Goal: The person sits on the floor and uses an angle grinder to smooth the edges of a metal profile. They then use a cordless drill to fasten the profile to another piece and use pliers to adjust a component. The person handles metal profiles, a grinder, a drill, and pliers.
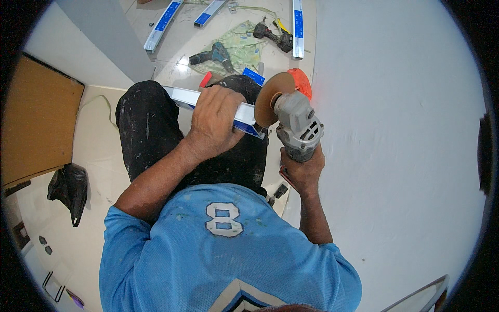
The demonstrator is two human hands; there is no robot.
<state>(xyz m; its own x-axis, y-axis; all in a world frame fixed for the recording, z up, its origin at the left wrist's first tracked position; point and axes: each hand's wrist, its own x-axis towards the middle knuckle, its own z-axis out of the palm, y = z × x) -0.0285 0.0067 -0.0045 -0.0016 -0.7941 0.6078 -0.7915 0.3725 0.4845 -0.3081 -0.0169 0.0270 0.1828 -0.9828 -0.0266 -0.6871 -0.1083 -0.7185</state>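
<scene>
A white channel (246, 112) in the left fingers (222, 99), a grey angle grinder (300, 122) in the right fingers (318, 157)

The white channel looks like thin folded metal: probably light, stiff along its length, easy to dent at the open end, and perhaps slick on its smooth face. Its cut edges may be sharp, so the safest hold is across the flat faces, well back from the end. The left fingers close over its top and far side, near the right end; their tips are hidden. A short stretch sticks out to their right, a longer one to their left, above black trousers (150, 125).

The grey angle grinder is likely heavy toward its metal head, and best held around the body. The right fingers wrap it there, below the head, partly out of sight. Its thin brown disc (274, 98) overlaps the channel's end just right of the left fingers; whether they touch, I cannot tell.

The channel is straight, glossy white on top, with blue printed film along its near side.
</scene>
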